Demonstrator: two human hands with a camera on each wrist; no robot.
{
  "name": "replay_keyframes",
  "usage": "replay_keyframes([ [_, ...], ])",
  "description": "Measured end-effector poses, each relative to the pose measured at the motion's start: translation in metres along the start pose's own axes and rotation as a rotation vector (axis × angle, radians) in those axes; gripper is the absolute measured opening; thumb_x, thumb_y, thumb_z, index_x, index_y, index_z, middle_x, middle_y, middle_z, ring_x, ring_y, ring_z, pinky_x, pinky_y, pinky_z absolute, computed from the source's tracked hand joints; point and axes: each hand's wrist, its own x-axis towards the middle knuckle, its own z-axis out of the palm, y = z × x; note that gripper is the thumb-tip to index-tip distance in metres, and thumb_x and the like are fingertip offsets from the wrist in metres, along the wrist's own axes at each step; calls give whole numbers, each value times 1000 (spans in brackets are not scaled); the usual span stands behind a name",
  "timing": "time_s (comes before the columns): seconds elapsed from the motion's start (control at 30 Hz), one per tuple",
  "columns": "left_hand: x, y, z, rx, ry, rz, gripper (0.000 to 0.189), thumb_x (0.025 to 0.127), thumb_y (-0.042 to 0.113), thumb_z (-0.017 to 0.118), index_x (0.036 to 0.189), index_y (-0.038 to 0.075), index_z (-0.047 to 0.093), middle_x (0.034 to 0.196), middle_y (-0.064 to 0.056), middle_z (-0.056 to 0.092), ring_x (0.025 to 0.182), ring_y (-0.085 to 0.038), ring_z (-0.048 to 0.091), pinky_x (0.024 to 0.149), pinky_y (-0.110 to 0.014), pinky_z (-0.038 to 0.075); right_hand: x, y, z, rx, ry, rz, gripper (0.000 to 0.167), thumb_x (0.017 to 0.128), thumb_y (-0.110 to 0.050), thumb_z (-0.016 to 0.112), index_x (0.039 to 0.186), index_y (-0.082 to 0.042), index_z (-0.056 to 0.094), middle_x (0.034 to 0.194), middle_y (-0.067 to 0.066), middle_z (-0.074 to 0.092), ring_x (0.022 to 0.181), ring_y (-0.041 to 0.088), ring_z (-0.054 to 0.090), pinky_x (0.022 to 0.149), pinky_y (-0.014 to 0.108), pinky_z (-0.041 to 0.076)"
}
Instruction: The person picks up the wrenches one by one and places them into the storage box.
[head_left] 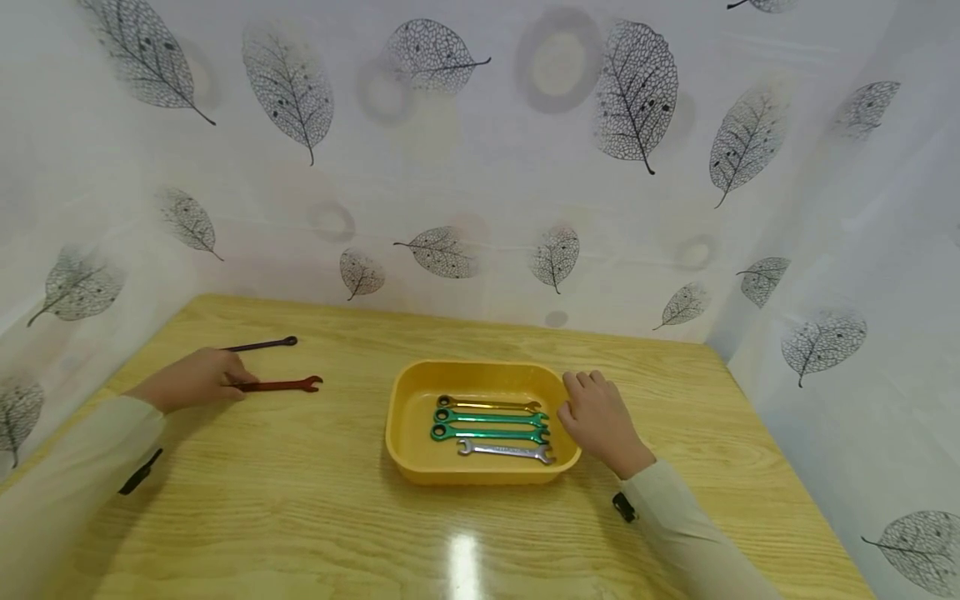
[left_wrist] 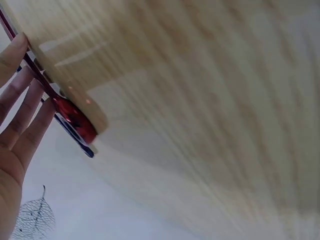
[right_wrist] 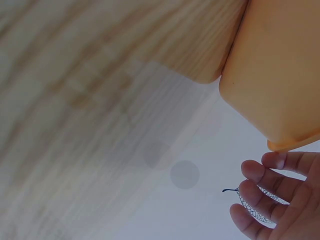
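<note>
At the left of the table my left hand [head_left: 206,379] pinches a red combination wrench [head_left: 281,385] between thumb and fingers. Its open end points right; in the left wrist view the red shaft [left_wrist: 42,82] runs between thumb and fingertips. A dark purple wrench [head_left: 262,344] lies just beyond that hand, partly hidden by it. My right hand [head_left: 600,421] holds the right rim of a yellow plastic basin [head_left: 483,477], index fingertip against the lip, thumb over it. Inside lie a gold wrench [head_left: 491,405], two green wrenches [head_left: 495,419] and a silver open-ended wrench [head_left: 504,451].
The wood-grain table [head_left: 315,500] is bounded at the back and sides by a white leaf-print curtain [head_left: 465,167]. Black straps [head_left: 624,507] show beneath both wrists. Bare tabletop lies between the left hand and the basin.
</note>
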Motion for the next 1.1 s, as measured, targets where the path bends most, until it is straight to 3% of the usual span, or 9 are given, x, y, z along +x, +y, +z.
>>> replay_keyframes([
  [0.17, -4, -5, 2, -30, 19, -9, 24, 79, 17, 72, 100, 6, 74, 88, 4, 67, 73, -1, 57, 61, -21, 47, 0, 1, 1, -1, 7, -4, 10, 83, -8, 52, 77, -9, 43, 64, 2, 35, 60, 19, 29, 58, 28, 24],
  [0.47, -6, -5, 5, -53, 45, -46, 19, 79, 16, 72, 96, 9, 75, 91, 1, 69, 76, -7, 61, 62, -21, 48, 1, 0, 0, 3, 9, -3, 8, 82, -8, 53, 79, -7, 46, 63, 3, 37, 60, 19, 30, 57, 28, 25],
  [0.9, -18, -8, 6, -48, 78, -51, 29, 79, 17, 72, 106, 5, 72, 89, 3, 64, 71, 2, 54, 60, -23, 46, 3, -1, -2, 0, 2, -5, 9, 83, -8, 53, 78, -7, 45, 63, 3, 37, 60, 19, 30, 57, 28, 25],
  [1.1, -16, -7, 8, 2, 118, -32, 23, 79, 17, 72, 100, 8, 75, 87, 5, 66, 75, -7, 60, 65, -27, 50, 1, -1, 0, 11, -8, -3, 11, 84, -8, 52, 78, -8, 43, 63, 2, 35, 60, 19, 28, 58, 28, 23],
])
